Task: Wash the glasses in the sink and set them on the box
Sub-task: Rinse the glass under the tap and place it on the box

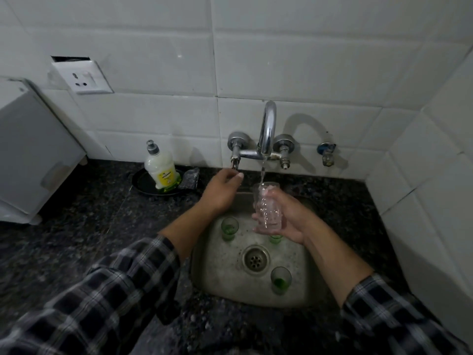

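Observation:
My right hand (286,219) grips a clear patterned glass (267,204) upright under the running tap (267,129), and water streams into it. My left hand (221,190) reaches up to the left tap handle (235,162), fingertips at or just below it. In the steel sink (217,272) stand three small green-tinted glasses: one at the left (229,228), one at the front right of the drain (280,279), and one mostly hidden beneath my right hand (276,239).
A soap bottle (161,172) stands on a dark dish (143,185) with a scrubber (190,178) on the dark granite counter (89,226). A white box-like appliance (30,155) sits at the far left. A wall socket (82,78) and a side valve (327,155) are on the tiled wall.

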